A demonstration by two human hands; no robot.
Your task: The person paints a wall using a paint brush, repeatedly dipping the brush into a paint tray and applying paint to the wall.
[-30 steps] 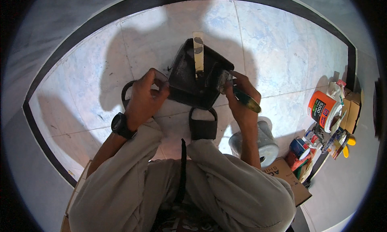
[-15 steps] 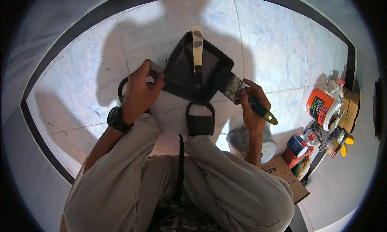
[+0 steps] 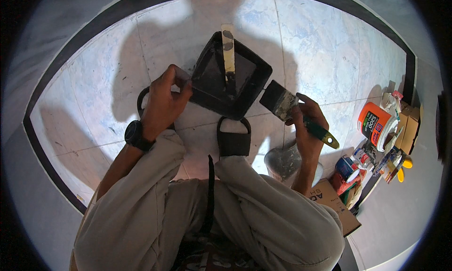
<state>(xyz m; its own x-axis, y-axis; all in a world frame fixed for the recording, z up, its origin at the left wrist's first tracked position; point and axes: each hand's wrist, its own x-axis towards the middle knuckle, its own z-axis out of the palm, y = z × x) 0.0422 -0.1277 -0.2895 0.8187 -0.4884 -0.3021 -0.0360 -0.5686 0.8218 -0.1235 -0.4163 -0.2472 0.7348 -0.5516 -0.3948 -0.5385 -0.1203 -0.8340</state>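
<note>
A square black paint tray is tilted toward the upper part of the view, its left corner pinched between the fingers of my left hand. Dark paint coats its inside. A flat pale stirring stick, dark at its lower end, lies in it and sticks out over the far corner. My right hand is closed round a wide paintbrush with a green handle. The brush's bristles are black and its ferrule is smeared; it is just off the tray's right side, apart from the rim.
On the right by the wall stand an orange and white tub, a blue can, and cardboard boxes. A grey metal can sits behind my right forearm. My sandal is just below the tray on the tiled floor.
The paintbrush has moved right and slightly down, away from the tray's rim. The tray and stick have shifted a little upward and left, with my left hand still at the corner.
</note>
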